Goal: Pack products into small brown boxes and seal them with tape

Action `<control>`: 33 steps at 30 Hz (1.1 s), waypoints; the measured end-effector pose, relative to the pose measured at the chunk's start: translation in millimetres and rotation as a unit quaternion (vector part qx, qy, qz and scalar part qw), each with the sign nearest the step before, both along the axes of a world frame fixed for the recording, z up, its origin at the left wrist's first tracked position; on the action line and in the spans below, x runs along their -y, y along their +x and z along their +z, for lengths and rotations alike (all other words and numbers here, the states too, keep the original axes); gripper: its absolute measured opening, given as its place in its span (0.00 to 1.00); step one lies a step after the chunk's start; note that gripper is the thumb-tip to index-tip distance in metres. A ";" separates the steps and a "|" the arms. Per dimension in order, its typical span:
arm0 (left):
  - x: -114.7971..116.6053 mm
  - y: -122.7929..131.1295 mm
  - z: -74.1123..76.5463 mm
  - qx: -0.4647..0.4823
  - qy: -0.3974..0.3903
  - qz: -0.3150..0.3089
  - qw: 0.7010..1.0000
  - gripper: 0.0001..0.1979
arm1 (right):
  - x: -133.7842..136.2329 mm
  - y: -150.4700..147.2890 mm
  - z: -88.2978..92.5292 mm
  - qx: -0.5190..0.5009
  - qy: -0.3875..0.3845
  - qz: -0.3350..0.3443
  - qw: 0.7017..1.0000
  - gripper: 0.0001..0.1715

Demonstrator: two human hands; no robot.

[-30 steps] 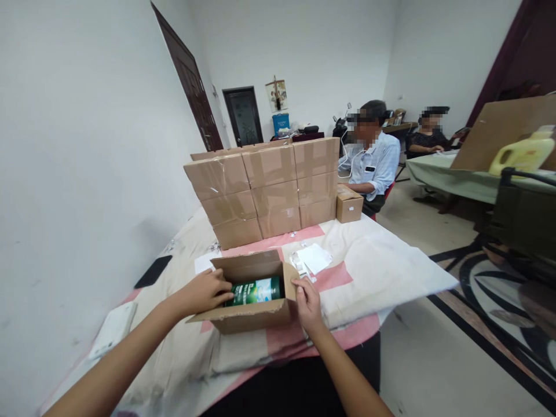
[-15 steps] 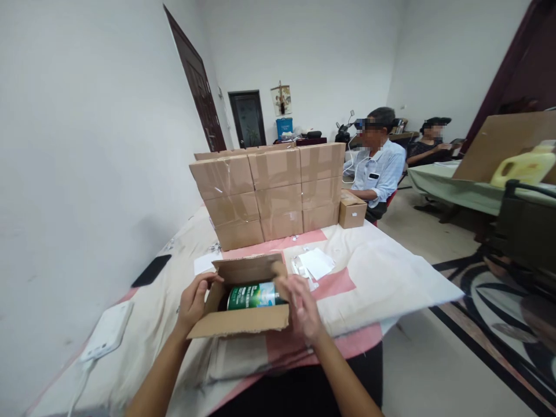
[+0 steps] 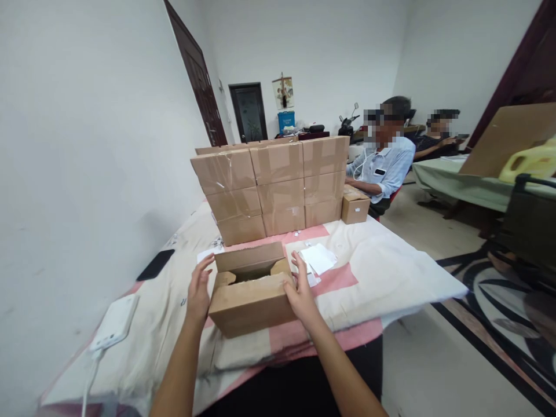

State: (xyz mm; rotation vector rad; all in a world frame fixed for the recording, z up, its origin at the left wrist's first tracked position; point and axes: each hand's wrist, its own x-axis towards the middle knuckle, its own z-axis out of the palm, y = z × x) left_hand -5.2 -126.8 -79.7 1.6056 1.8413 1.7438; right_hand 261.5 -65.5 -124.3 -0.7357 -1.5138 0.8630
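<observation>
A cardboard box [image 3: 254, 317] sits on the bed-like covered table in front of me. Its far flap [image 3: 249, 256] stands up, while the near flap slopes in over the opening. Both small side flaps [image 3: 279, 267] are folded inward, and the inside is mostly dark and hidden. At the box's left side is my left hand [image 3: 200, 289], open, with its fingers stretched upward. My right hand [image 3: 300, 289] grips the right front corner, its thumb on the near flap and its fingers at the side.
Stacked taped boxes [image 3: 280, 194] form a wall behind, with a small box [image 3: 356, 207] at their right. White papers [image 3: 319, 258] lie right of my box. A black phone [image 3: 155, 265] and a white corded device [image 3: 115, 321] lie left. A person [image 3: 386, 162] sits beyond the table.
The near flap has come up and inward, so the green can in the box no longer shows. My right hand has moved from the right side flap to the right front corner.
</observation>
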 end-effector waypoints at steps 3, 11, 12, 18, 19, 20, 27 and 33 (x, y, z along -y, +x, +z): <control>14.7 -3.9 12.1 -0.200 -0.067 0.016 0.977 0.31 | -2.9 1.7 0.7 0.000 -0.001 0.026 1.000 0.46; 50.4 58.0 22.8 -0.487 -0.193 0.012 0.852 0.33 | 3.8 -5.4 10.2 -0.002 0.093 0.008 0.996 0.22; 49.2 66.9 22.5 -0.497 -0.203 0.031 0.843 0.35 | 2.0 -4.2 10.8 0.010 0.091 0.004 0.996 0.20; 18.3 47.6 22.0 -0.453 -0.279 0.054 0.845 0.32 | -47.1 45.9 9.1 0.107 -0.021 -0.075 0.991 0.21; 11.2 35.9 21.5 -0.445 -0.284 0.058 0.847 0.32 | -57.2 57.4 7.1 0.127 -0.048 -0.102 0.985 0.20; 3.9 24.9 21.2 -0.441 -0.288 0.064 0.847 0.32 | -65.7 67.8 4.7 0.151 -0.077 -0.122 0.978 0.20; -32.0 64.2 15.0 -0.452 -0.103 0.103 0.880 0.31 | -90.4 80.7 -10.9 0.262 -0.256 -0.077 0.927 0.19; -79.7 172.5 -39.8 -0.410 -0.079 -0.236 0.877 0.37 | -104.2 70.3 -9.5 0.256 -0.323 -0.017 0.911 0.19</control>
